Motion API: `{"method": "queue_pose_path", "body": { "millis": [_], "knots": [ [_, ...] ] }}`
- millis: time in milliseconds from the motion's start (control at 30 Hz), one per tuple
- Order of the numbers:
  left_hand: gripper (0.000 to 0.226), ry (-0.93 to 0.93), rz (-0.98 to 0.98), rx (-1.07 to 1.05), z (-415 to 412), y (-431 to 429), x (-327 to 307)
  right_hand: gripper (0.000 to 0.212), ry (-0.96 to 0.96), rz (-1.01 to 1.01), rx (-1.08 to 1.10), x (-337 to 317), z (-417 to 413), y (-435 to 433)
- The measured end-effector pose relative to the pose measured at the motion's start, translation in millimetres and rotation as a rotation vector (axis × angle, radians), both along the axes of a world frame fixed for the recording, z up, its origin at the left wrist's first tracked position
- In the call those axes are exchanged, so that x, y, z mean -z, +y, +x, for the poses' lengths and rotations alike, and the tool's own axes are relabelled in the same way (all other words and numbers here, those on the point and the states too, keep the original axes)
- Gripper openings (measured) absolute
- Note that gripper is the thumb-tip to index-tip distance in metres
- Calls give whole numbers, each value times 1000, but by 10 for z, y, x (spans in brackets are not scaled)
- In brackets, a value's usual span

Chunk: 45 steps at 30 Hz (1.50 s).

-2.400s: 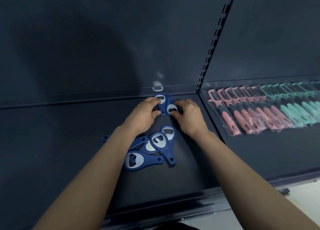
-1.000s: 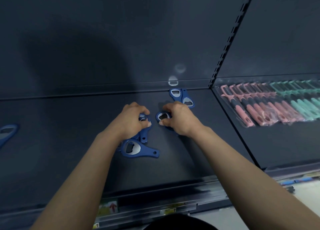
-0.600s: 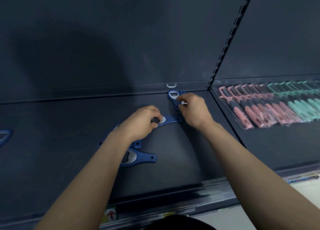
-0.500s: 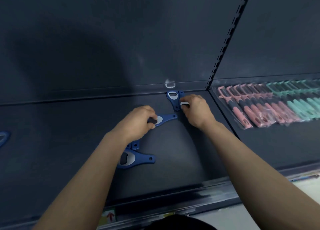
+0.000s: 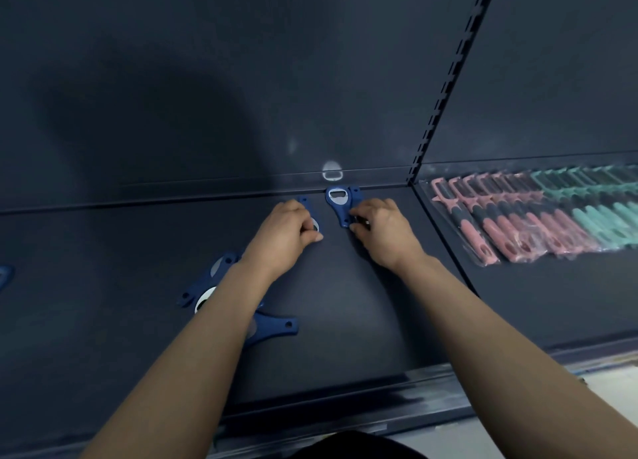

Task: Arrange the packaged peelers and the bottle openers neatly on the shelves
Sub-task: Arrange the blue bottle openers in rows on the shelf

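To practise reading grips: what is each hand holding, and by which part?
Left hand pinches a blue opener by its metal head. Right hand grips another opener near its head end; the exact hold is hidden.

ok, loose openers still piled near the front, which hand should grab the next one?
Left, probably. The left hand is on the pile's side, its forearm crossing right over it. The right hand is farther off, its fingers at the placed opener by the back wall.
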State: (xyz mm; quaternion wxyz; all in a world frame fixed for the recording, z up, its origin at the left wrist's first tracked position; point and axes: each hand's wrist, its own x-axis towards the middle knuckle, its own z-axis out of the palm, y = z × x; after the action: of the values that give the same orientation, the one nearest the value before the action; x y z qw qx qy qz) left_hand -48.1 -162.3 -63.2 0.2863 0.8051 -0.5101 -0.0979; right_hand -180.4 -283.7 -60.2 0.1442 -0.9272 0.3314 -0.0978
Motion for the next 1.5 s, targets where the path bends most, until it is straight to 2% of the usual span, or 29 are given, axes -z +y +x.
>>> {"method": "queue_pose_path", "body": {
  "millis": [500, 833, 933, 1100, 1267, 1500],
  "knots": [
    [30, 0, 2, 66, -50, -233, -17, 34, -81, 33, 14, 100, -14, -71],
    [28, 63, -81, -7, 38, -143, -49, 35, -132, 2, 11, 42, -33, -42],
    [22, 98, -95, -59, 142, 34, -120, 35, -163, 39, -45, -49, 25, 85],
    [6, 127, 19, -124, 262, 489, -169, 37, -103, 200, -275, -119, 229, 481],
    [16, 127, 103, -130, 331, 865, -138, 51, 15, 199, -406, -60, 429, 757],
    [30, 88, 82, -195, 455, 1058, -73, 35, 11, 179, -402, -55, 561, 860]
  ]
}}
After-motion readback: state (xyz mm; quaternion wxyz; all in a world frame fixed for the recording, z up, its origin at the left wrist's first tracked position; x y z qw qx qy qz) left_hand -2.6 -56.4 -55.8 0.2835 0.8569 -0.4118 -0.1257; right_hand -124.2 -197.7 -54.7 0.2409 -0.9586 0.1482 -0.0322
